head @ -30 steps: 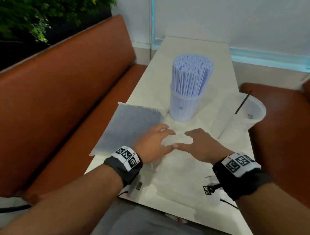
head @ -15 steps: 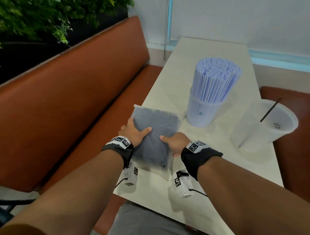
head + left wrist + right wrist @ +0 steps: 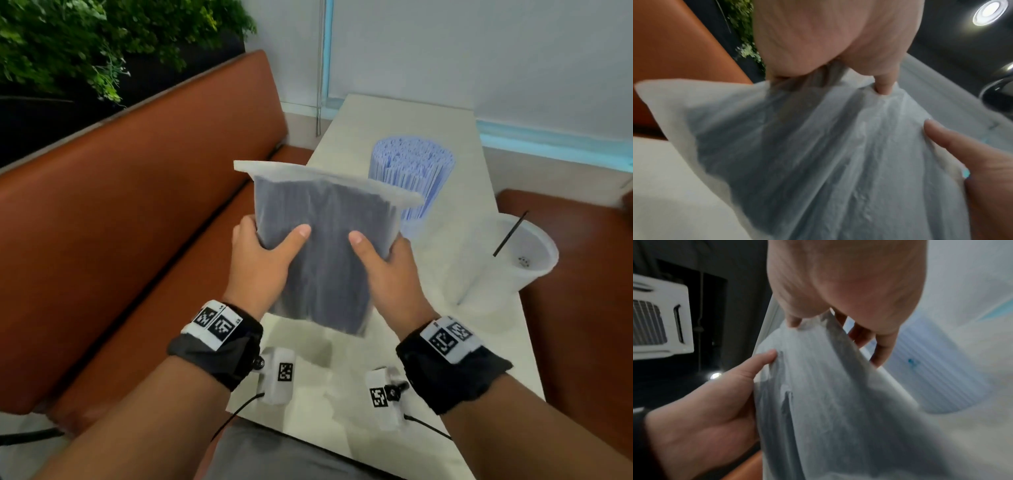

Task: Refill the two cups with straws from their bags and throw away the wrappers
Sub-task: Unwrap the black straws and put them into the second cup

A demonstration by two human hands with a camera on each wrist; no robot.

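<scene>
A frosted plastic bag of black straws (image 3: pixel 325 246) is held upright above the near table, sealed end up. My left hand (image 3: pixel 263 260) grips its left side, thumb across the front. My right hand (image 3: pixel 383 267) grips the right side the same way. In the left wrist view the bag (image 3: pixel 818 154) fills the frame under my left hand (image 3: pixel 838 53). The right wrist view shows the bag (image 3: pixel 828 402) below my right hand (image 3: pixel 849 296). Behind the bag stands a cup packed with white-and-blue wrapped straws (image 3: pixel 414 178). A clear cup (image 3: pixel 513 267) at the right holds one black straw (image 3: pixel 510 233).
The narrow white table (image 3: pixel 394 120) runs away from me between two orange-brown benches (image 3: pixel 137 212). A white wall with a blue strip (image 3: pixel 548 144) closes the far end. Plants (image 3: pixel 102 41) hang behind the left bench.
Both hands went from the table top to the bag of black straws lying at the left, gripped it, and have lifted it upright off the table.
</scene>
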